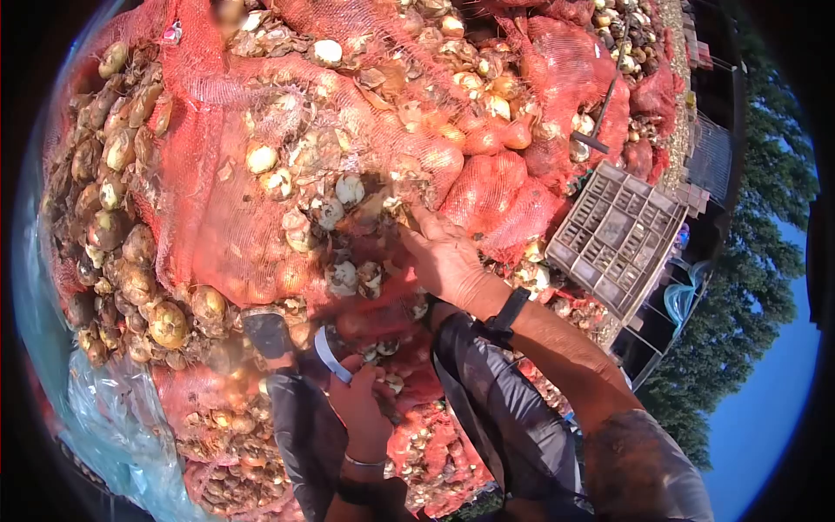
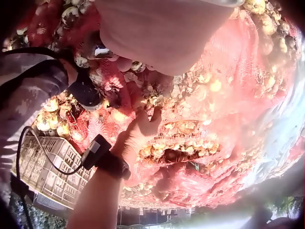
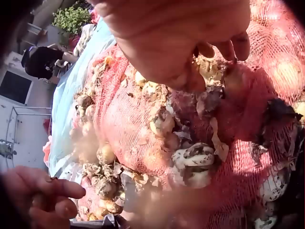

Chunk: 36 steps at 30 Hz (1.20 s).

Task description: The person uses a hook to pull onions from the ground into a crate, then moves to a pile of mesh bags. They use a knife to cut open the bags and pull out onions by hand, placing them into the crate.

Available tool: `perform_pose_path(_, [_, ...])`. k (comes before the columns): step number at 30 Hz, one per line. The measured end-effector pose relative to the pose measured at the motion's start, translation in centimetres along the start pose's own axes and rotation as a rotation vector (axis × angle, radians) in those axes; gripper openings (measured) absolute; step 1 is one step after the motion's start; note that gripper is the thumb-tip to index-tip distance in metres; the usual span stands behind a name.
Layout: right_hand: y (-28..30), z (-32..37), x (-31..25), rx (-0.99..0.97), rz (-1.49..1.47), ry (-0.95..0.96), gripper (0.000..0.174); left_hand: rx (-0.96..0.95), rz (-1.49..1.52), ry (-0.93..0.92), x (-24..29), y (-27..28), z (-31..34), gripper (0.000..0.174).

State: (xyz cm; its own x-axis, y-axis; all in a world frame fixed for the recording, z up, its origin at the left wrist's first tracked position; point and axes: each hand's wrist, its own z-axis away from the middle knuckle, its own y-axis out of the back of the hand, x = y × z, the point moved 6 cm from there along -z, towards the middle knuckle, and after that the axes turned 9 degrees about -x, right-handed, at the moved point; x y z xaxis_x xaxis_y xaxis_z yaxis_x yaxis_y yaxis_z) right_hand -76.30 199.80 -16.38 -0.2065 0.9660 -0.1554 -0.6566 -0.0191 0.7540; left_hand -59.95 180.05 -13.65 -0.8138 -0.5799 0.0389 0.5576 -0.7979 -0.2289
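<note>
My left hand grips a curved, pale, blade-like tool low in the head view. Seen from the right wrist, that left hand has its fingers curled at the lower left. My right hand reaches forward into the pile, a wrist strap behind it. In the right wrist view its fingers curl down onto a dry, tan onion skin and pinch at it. Below lie rotten, blackened onions on red mesh sacking. From the left wrist, the right hand touches the heap.
Red mesh sacks full of onions surround both hands. Loose brown onions bulge along the left side. A plastic crate stands at the right, near a dark tool handle. Clear plastic sheeting covers the lower left. Another person is in the background.
</note>
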Motion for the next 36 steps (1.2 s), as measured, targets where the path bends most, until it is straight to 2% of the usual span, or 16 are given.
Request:
perform_pose_path(3, [1.6, 4.3, 5.0, -0.032, -0.131, 0.023, 0.045, -0.002, -0.079, -0.062, -1.2, -0.6, -1.5, 0.026])
perform_pose_path(7, [1.3, 10.6, 13.1, -0.17, -0.382, -0.3, 0.023, -0.06, -0.246, -0.073, -1.8, -2.7, -3.4, 0.023])
perform_pose_path(9, [-0.1, 13.0, 15.3, -0.154, -0.473, -0.375, 0.017, -0.151, -0.485, -0.266, -0.4, -7.8, -5.8, 0.017])
perform_pose_path(11, [-0.6, 14.2, 15.5, -0.055, -0.59, -0.35, 0.016, -0.263, -0.736, -0.311, 3.1, -15.6, -8.8, 0.012])
perform_pose_path(14, [-0.9, 14.9, 14.5, -0.152, -0.926, -0.393, 0.028, -0.283, -0.781, -0.15, 6.2, -25.0, -15.4, 0.011])
perform_pose_path(16, [-3.0, 16.0, 14.4, -0.14, -0.904, -0.4, 0.029, -0.264, -0.795, -0.044, 6.9, -27.6, -18.2, 0.011])
perform_pose_path(20, [-4.8, 16.0, 14.6, -0.131, -0.888, -0.4, 0.032, -0.236, -0.822, 0.14, 5.0, -24.6, -19.1, 0.009])
perform_pose_path(22, [-5.3, 15.7, 14.6, -0.134, -0.919, -0.455, 0.035, -0.296, -0.832, 0.22, 0.1, -17.5, -17.0, 0.012])
perform_pose_path(23, [-5.3, 14.9, 14.9, -0.124, -0.927, -0.444, 0.035, -0.443, -0.889, 0.237, -1.1, -15.8, -13.5, 0.016])
perform_pose_path(26, [-3.2, 12.4, 14.9, 0.087, -0.918, -0.373, 0.035, -0.288, -0.934, 0.364, -4.8, -8.1, -9.5, 0.015])
perform_pose_path(28, [-1.5, 8.9, 15.0, 0.263, -0.587, -0.249, 0.034, -0.234, -1.199, -0.066, -3.3, -5.9, -11.5, 0.015])
perform_pose_path(30, [1.2, 3.9, 14.6, 0.392, -0.365, -0.208, 0.042, -0.266, -1.103, -0.119, 2.1, -13.5, -10.9, 0.015])
perform_pose_path(31, [1.8, 1.1, 14.0, 0.394, -0.3, -0.248, 0.046, -0.243, -1.316, -0.734, 3.6, -15.3, -12.8, 0.013])
perform_pose_path(32, [1.9, -1.4, 13.6, 0.397, -0.235, -0.288, 0.05, -0.081, -1.012, -0.111, 5.4, -18.5, -12.3, 0.016])
perform_pose_path(35, [-0.3, -7.0, 14.2, 0.169, -0.108, -0.314, 0.053, -0.019, -1.194, -0.074, 6.1, -20.1, -16.9, 0.02])
perform_pose_path(36, [-0.5, -7.3, 15.0, 0.167, -0.101, -0.307, 0.053, 0.05, -1.432, -0.186, 6.8, -20.4, -17.6, 0.022])
